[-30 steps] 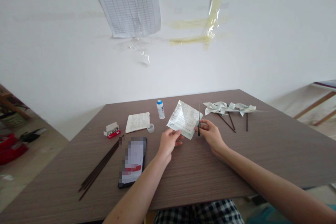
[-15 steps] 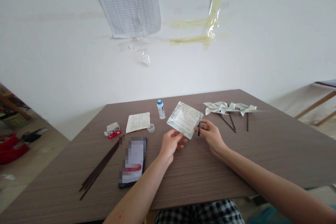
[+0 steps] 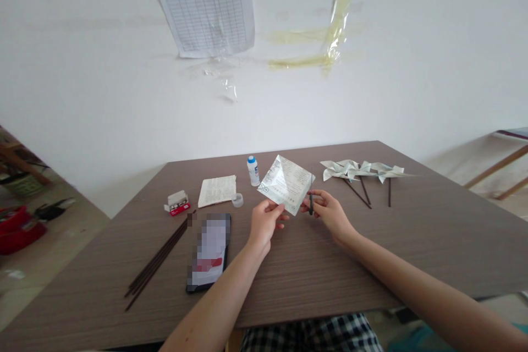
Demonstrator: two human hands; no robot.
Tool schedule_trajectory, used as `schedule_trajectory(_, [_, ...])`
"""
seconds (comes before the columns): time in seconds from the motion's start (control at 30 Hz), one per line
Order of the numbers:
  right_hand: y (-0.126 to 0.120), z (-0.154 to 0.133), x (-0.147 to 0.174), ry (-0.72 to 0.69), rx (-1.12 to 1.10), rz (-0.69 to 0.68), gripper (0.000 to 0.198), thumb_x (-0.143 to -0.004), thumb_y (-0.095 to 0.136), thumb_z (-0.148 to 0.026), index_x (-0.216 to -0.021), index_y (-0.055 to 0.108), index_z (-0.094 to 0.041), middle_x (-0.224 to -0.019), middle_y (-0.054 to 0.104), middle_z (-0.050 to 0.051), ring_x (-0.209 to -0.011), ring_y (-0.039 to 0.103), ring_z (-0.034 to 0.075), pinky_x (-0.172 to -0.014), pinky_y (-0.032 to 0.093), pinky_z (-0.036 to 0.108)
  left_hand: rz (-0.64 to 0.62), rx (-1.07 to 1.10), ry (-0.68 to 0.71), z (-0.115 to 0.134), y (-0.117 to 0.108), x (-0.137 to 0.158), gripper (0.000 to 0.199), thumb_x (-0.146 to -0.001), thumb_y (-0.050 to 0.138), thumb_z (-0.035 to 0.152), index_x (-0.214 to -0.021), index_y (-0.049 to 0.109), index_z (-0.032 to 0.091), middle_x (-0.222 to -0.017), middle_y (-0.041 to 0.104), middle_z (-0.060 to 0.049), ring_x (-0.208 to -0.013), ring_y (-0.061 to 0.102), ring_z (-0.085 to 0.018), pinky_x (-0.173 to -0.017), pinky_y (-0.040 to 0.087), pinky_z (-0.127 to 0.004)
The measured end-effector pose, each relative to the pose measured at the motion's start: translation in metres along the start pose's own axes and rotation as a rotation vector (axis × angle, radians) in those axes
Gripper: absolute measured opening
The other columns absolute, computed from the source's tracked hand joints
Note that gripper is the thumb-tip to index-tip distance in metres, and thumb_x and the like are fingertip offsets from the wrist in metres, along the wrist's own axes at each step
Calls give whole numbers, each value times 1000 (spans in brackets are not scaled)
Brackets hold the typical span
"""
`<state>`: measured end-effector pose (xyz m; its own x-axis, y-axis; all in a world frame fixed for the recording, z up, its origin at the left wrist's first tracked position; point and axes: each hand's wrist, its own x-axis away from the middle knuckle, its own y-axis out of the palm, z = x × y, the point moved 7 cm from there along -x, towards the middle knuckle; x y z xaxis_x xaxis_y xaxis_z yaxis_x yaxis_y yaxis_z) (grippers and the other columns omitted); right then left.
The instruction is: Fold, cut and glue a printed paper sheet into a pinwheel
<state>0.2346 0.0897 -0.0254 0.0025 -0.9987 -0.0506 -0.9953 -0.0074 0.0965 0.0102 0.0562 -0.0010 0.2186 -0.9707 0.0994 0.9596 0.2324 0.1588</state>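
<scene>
My left hand point(image 3: 264, 224) pinches the lower edge of a square sheet of printed paper point(image 3: 285, 182), held up above the table with faint fold creases on it. In my right hand point(image 3: 328, 212) is a pair of dark-handled scissors point(image 3: 311, 202), blades pointing away from me along the paper's right corner. Whether the blades have cut into the sheet I cannot make out. Beyond my right hand lie several paper pinwheels point(image 3: 358, 170) on dark sticks. A white glue bottle point(image 3: 253, 171) with a blue cap stands behind the paper's left corner.
Left of my hands on the brown table point(image 3: 355, 286) are a phone point(image 3: 209, 253), several dark sticks point(image 3: 159, 261), a small red-and-white box point(image 3: 178, 204), a stack of printed paper point(image 3: 217, 191) and a tape roll point(image 3: 237, 200). A white wall rises behind the table.
The paper has shifted slightly left and away from me in my left hand. My right hand with the scissors has moved a little left too. Other things lie as before.
</scene>
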Motion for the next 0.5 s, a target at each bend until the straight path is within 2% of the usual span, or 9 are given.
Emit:
schedule_trajectory(0.1, [6,1,2,31,36,-107,60,-82,104,-60,-122,76,-26,-100,94,13,-94,91,36,-61,51,32,24,14,-15,0,-4,-1,33,-77,113,27,-80,81,19,-86,89,-7,-63,84,-20,-46,50,-18])
schedule_trajectory(0.23, [17,2,6,58,60,-279,61,-85,104,-61,-124,76,-24,-100,93,13,-88,91,33,-57,45,29,72,31,4,7,-13,-4,32,-76,111,30,-82,82,20,-92,91,-8,-68,85,-20,-49,50,-19])
schedule_trajectory(0.4, [32,6,15,114,63,-464,69,-87,104,-72,-123,71,-24,-95,92,11,-83,90,31,-68,56,34,142,40,28,15,-25,-8,33,-73,108,31,-80,78,21,-91,90,-7,-65,82,-19,-50,48,-20])
schedule_trajectory(0.5, [37,6,21,120,76,-534,70,-91,103,-76,-125,70,-24,-99,94,12,-86,90,30,-70,56,35,172,42,42,19,-28,-8,34,-72,106,34,-80,76,21,-91,89,-7,-65,82,-19,-51,47,-21])
